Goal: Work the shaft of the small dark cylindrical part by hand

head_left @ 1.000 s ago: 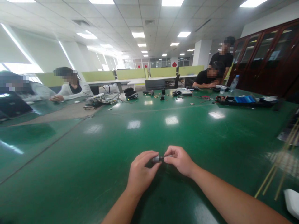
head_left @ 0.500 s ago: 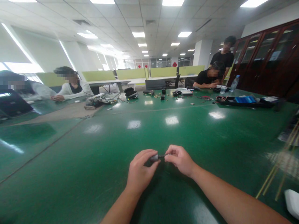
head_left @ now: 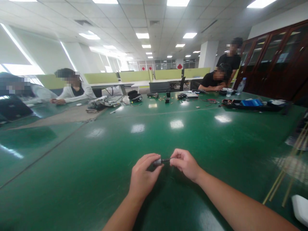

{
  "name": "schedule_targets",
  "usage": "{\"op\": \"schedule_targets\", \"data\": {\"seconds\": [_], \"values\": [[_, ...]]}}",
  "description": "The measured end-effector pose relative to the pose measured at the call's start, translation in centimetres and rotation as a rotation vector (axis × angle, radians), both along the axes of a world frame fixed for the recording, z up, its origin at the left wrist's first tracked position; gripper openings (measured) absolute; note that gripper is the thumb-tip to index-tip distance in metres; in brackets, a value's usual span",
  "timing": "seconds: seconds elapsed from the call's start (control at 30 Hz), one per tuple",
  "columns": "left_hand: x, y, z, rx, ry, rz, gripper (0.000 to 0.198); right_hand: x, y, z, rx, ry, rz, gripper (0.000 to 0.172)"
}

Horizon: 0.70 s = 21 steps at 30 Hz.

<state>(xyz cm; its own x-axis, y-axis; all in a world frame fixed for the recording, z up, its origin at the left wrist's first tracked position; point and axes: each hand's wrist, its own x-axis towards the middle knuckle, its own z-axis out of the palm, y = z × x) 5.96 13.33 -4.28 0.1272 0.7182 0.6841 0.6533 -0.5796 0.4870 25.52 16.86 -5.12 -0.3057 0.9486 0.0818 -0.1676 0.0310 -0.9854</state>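
Observation:
My left hand [head_left: 143,176] pinches a small grey cylindrical part [head_left: 157,162] just above the glossy green table [head_left: 101,166]. A thin dark shaft [head_left: 166,160] sticks out of the part to the right. The fingertips of my right hand [head_left: 185,164] are closed on the far end of that shaft. Both hands meet near the table's front middle. What kind of part it is cannot be told.
Thin yellowish rods [head_left: 287,175] and a white object [head_left: 300,208] lie at the right edge. Small tools and electronics [head_left: 168,96] and a black tray with a blue box [head_left: 251,103] sit at the far end. Several people sit or stand around the far sides.
My hands have drawn slightly apart, so more of the thin shaft shows between the grey part and my right fingertips. Nothing else on the table has moved.

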Motion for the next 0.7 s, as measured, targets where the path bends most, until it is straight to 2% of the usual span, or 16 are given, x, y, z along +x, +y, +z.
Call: {"op": "schedule_targets", "data": {"seconds": [0.7], "values": [[-0.12, 0.07, 0.36, 0.024, -0.012, 0.030, 0.021, 0.13, 0.03, 0.44, -0.052, 0.065, -0.023, 0.015]]}}
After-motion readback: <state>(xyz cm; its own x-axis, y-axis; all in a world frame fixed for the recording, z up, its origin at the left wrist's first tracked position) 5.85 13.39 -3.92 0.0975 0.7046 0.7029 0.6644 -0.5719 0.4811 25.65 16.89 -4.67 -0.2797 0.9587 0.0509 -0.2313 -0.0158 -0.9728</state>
